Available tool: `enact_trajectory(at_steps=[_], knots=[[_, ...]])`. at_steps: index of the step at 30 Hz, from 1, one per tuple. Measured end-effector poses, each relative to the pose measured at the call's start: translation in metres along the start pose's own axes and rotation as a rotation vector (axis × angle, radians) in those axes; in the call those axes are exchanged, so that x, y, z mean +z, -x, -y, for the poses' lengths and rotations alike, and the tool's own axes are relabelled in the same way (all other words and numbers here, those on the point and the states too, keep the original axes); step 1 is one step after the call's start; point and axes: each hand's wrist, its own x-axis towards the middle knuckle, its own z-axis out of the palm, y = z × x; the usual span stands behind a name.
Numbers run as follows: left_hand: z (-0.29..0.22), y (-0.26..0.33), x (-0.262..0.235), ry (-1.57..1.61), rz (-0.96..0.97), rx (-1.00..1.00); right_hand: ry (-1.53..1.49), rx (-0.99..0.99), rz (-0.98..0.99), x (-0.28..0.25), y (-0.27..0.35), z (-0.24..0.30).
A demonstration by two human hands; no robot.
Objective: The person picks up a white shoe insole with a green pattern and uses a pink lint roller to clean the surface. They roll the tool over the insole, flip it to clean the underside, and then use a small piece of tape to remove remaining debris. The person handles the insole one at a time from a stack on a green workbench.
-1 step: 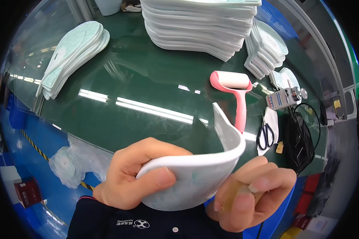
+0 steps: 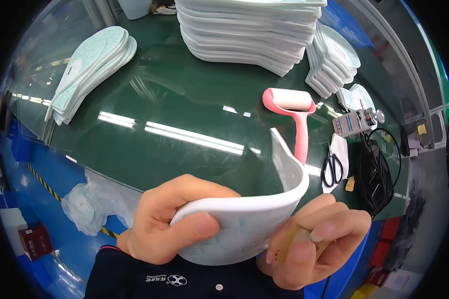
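A white shoe insole (image 2: pixel 244 224) is held close under the camera, bent so that its far end curls upward. My left hand (image 2: pixel 169 224) grips its left end, thumb on top and fingers behind. My right hand (image 2: pixel 319 239) is at the insole's right side, fingers curled. It pinches a small tan block (image 2: pixel 295 243) between thumb and fingers, right against the insole's edge. The underside of the insole is hidden.
A pink hand roller (image 2: pixel 295 115) lies on the green table (image 2: pixel 159 109). Stacks of insoles stand at the back (image 2: pixel 249 30), left (image 2: pixel 92 65) and right (image 2: pixel 334 60). Scissors (image 2: pixel 333 169), a small grey device (image 2: pixel 354 121) and black cables (image 2: pixel 379 174) lie at the right edge. A plastic bag (image 2: pixel 92 202) lies on the blue floor.
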Motion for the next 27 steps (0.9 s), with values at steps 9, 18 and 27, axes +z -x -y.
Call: enact_trajectory(at_steps=[9, 18, 27], knots=[[0.002, 0.004, 0.006, -0.019, 0.007, -0.013, -0.100, 0.099, -0.065, -0.002, 0.008, 0.003], [0.004, 0.007, 0.003, -0.011, 0.027, 0.002, -0.080, 0.186, 0.026, -0.010, 0.007, 0.008], [0.006, 0.007, 0.003, 0.017, 0.022, 0.006, -0.082, 0.166, 0.022, -0.010, 0.008, 0.006]])
